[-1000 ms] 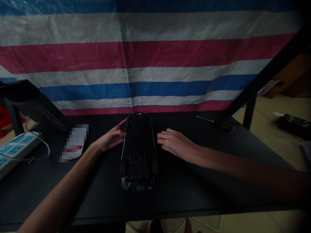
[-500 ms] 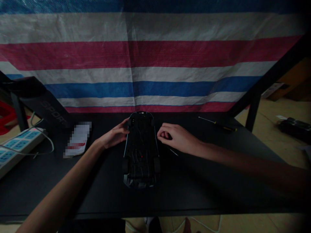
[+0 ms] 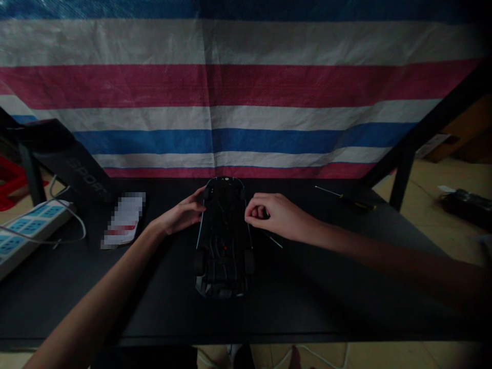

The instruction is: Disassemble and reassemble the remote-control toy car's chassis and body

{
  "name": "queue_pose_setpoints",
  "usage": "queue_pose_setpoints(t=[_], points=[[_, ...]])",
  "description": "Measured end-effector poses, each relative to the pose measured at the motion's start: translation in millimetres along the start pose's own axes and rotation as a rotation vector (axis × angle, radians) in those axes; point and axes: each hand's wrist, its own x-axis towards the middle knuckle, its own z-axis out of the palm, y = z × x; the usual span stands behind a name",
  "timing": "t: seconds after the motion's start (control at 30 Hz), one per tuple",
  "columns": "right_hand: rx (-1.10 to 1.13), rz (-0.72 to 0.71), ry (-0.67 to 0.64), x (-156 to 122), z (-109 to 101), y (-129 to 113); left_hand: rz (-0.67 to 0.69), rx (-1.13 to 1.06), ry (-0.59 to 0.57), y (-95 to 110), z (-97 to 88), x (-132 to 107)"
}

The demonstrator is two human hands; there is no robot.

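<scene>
A black toy car [image 3: 223, 241] lies upside down on the dark table [image 3: 326, 287], its underside and wheels facing up. My left hand [image 3: 183, 214] rests against the car's left side near its far end, fingers curled on the edge. My right hand [image 3: 273, 215] is beside the car's right side, fingers pinched together; what they hold is too small and dark to name. A thin metal rod [image 3: 275, 241] lies on the table just below my right hand.
A screwdriver [image 3: 344, 198] lies at the back right of the table. A white card [image 3: 125, 219] and a black box [image 3: 73, 169] are at the left, with a power strip [image 3: 26, 230] and cable beyond. A striped tarp [image 3: 238, 97] hangs behind.
My right hand has curled from flat fingers into a pinch and shifted slightly toward the car's right side. My left hand stays on the car.
</scene>
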Motion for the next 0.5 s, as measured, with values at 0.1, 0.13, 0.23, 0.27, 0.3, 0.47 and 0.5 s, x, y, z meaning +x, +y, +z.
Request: queue_pose_setpoints(t=[0.1,0.13,0.23,0.27,0.3,0.47,0.5], points=[[0.05,0.076,-0.017,2,0,-2,-0.073,-0.06,0.076,2,1.8,0],[0.076,0.11,-0.025,3,1,-3,-0.083,-0.067,0.085,3,2.6,0],[0.199,0.202,-0.048,4,3,0,-0.096,-0.075,0.1,4,4.2,0],[0.259,0.23,-0.058,4,4,2,-0.099,-0.078,0.104,4,4.3,0],[0.325,0.254,-0.069,4,5,4,-0.099,-0.082,0.107,4,4.3,0],[0.545,0.342,-0.122,4,10,14,-0.081,-0.101,0.088,3,3.8,0],[0.565,0.36,-0.124,4,10,14,-0.084,-0.104,0.088,4,3.9,0]])
